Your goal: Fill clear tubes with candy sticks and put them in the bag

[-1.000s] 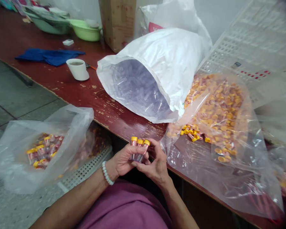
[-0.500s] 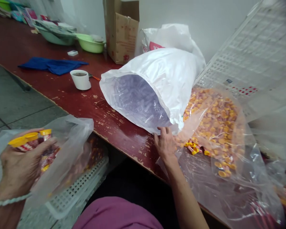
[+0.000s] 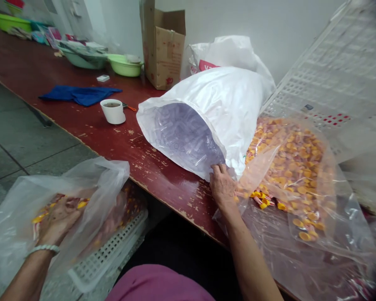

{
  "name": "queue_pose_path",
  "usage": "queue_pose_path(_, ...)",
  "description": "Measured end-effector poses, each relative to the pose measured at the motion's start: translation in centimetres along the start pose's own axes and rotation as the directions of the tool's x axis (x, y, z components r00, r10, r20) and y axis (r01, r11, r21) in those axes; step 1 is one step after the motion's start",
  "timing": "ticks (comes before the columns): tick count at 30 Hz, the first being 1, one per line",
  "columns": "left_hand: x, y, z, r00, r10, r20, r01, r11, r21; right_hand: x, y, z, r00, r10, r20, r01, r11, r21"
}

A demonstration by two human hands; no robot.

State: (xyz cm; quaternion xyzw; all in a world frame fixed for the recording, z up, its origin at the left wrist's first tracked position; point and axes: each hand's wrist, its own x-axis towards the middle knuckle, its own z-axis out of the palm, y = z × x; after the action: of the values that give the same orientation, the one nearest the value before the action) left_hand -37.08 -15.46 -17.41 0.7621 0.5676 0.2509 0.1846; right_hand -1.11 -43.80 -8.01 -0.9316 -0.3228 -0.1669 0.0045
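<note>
My left hand [image 3: 58, 219], wearing a pale beaded bracelet, is palm down inside a clear plastic bag [image 3: 15, 221]. It lies over small red tubes with yellow caps [image 3: 81, 204]; blur and the tubes hide whether its fingers grip any. My right hand [image 3: 222, 184] is closed at the lower rim of a large white sack [image 3: 235, 96], fingers curled over the edge. The sack lies on its side, mouth toward me, with many clear plastic tubes [image 3: 181, 129] inside.
A white basket [image 3: 90, 271] holds the left bag, below the red table [image 3: 163, 167]. Yellow-capped tubes [image 3: 297, 167] lie in clear plastic at right, before a leaning white crate [image 3: 332, 92]. A cup [image 3: 113, 115], blue cloth [image 3: 81, 95], cardboard box [image 3: 169, 54] and green basin [image 3: 125, 67] stand behind.
My left hand has turned palm down and moved into the bag; the several capped tubes it held upright no longer show in it. My right hand stays on the sack rim. The view has shifted slightly.
</note>
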Motion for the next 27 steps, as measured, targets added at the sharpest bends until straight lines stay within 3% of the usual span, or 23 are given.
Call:
queue_pose_path(2, -0.4, 2.3, -1.5, 0.993, 0.012, -0.118, 0.007, 0.986, 0.167, 0.0, 0.0, 0.0, 1.0, 0.003, 0.013, -0.003, 1.0, -0.02)
queue_pose_path(4, -1.3, 5.6, -2.6, 0.93, 0.143, -0.337, -0.083, 0.979, 0.187, 0.1, -0.1, -0.2, 1.0, 0.01, 0.02, -0.01, 1.0, -0.029)
queue_pose_path(5, -1.9, 7.6, -2.8, 0.882, 0.221, -0.416, -0.171, 0.973, 0.153, 0.2, -0.1, -0.3, 0.999, 0.014, 0.03, -0.013, 1.0, -0.027)
queue_pose_path(7, -3.4, 11.9, -2.5, 0.807, 0.402, -0.432, -0.422, 0.905, 0.052, 0.3, 0.0, -0.4, 0.998, 0.032, 0.047, -0.032, 0.999, -0.001)
queue_pose_path(9, -4.8, 16.3, -1.2, 0.799, 0.507, -0.324, -0.574, 0.804, -0.158, 0.2, 0.2, -0.4, 0.999, 0.038, 0.027, -0.04, 0.997, 0.063)
queue_pose_path(11, -5.8, 20.3, 0.9, 0.792, 0.583, -0.181, -0.609, 0.731, -0.308, -0.1, 0.5, -0.3, 0.998, 0.006, -0.057, 0.003, 0.989, 0.145)
queue_pose_path(12, -6.2, 22.1, 2.0, 0.787, 0.609, -0.097, -0.601, 0.721, -0.346, -0.3, 0.7, -0.2, 0.993, -0.031, -0.115, 0.052, 0.982, 0.182)
queue_pose_path(16, -7.0, 27.3, 6.1, 0.747, 0.663, 0.047, -0.609, 0.712, -0.349, -2.5, 1.1, 0.4, 0.955, -0.13, -0.266, 0.2, 0.946, 0.256)
queue_pose_path(21, -7.8, 30.9, 8.8, 0.658, 0.722, 0.215, -0.729, 0.682, -0.058, -5.2, 0.5, 1.1, 0.965, -0.088, -0.247, 0.167, 0.934, 0.317)
queue_pose_path(27, -7.1, 32.0, 10.2, 0.598, 0.733, 0.324, -0.789, 0.61, 0.076, -5.6, -0.1, 1.7, 0.983, -0.047, -0.175, 0.126, 0.873, 0.471)
